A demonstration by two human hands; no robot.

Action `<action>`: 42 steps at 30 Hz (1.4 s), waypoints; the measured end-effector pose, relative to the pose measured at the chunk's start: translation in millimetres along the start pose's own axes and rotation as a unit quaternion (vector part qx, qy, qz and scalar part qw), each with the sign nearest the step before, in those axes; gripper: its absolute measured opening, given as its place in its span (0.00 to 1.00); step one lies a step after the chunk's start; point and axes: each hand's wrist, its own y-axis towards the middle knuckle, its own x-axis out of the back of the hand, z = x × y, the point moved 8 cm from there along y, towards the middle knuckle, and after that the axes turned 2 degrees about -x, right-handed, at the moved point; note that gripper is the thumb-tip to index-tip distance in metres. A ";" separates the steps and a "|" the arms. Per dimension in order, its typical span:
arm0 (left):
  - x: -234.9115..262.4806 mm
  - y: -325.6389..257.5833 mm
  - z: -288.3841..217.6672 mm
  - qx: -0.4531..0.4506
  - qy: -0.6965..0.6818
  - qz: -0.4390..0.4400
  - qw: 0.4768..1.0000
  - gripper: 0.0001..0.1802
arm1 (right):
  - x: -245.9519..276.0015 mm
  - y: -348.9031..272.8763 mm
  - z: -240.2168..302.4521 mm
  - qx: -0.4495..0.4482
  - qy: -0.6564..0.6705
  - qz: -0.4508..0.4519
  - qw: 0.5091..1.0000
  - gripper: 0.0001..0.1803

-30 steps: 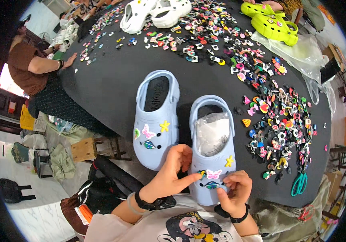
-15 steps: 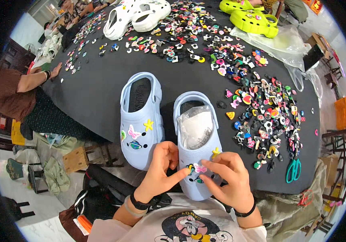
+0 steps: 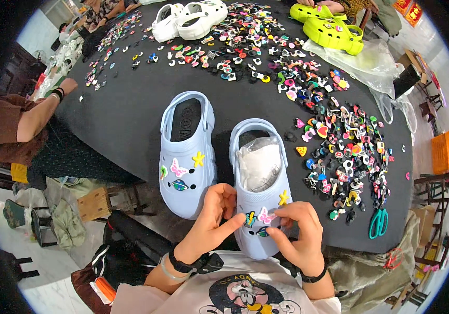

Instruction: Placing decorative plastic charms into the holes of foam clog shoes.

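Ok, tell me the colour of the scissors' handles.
Teal-green, seen in the head view: scissors near the table's right edge.

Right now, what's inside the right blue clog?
Crumpled clear plastic stuffing fills the right blue clog. Its footbed and toe cavity are covered, so whatever lies beneath cannot be seen.

Both hands press charms onto a pale-blue clog (paper-stuffed).

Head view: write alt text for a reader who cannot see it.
Both hands, left hand and right hand, press charms onto the toe of a pale blue clog on a black table, beside its decorated mate and scattered charms.
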 end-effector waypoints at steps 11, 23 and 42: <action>-3.0 2.1 -5.7 0.015 0.082 0.020 0.996 0.40 | -3.3 -25.4 -31.9 0.014 0.095 -0.091 0.991 0.17; -3.6 6.1 -2.9 0.057 0.030 0.010 0.998 0.37 | -4.0 -46.3 -60.7 0.084 0.317 -0.189 0.926 0.22; -3.9 -18.5 -0.9 -0.025 -0.036 0.045 0.998 0.41 | 5.4 -41.7 -46.1 0.045 0.185 -0.143 0.971 0.19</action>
